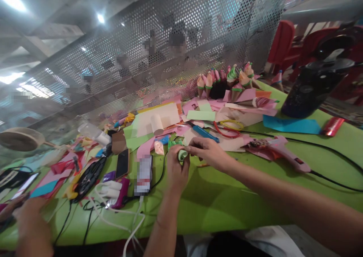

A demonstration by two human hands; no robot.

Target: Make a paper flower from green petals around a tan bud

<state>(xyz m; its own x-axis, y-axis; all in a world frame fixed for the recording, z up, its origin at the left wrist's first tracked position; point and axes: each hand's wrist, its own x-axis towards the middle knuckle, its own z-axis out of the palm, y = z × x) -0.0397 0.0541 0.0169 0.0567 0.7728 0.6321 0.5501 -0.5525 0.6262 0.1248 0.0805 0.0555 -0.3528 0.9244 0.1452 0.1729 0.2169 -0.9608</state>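
My left hand (177,170) is wrapped round a small light green rolled-up strip (183,155), holding it with its coiled end facing up. My right hand (208,151) comes in from the right, its thumb and fingertips pinched together at the edge of that roll. The far side of the roll is hidden by my fingers. Just beyond my hands lie a blue utility knife (205,133) and scissors with red and yellow handles (229,127). A phone (143,175) with a lit screen, plugged into a white cable, lies left of my left hand.
A pink glue gun (289,155) lies right, its black cord trailing. Several paper ice cream cones (232,77) stand at the back among coloured sheets (157,117). A dark bottle (312,87) and red can (332,126) stand right. Another person's hand (32,219) is at left.
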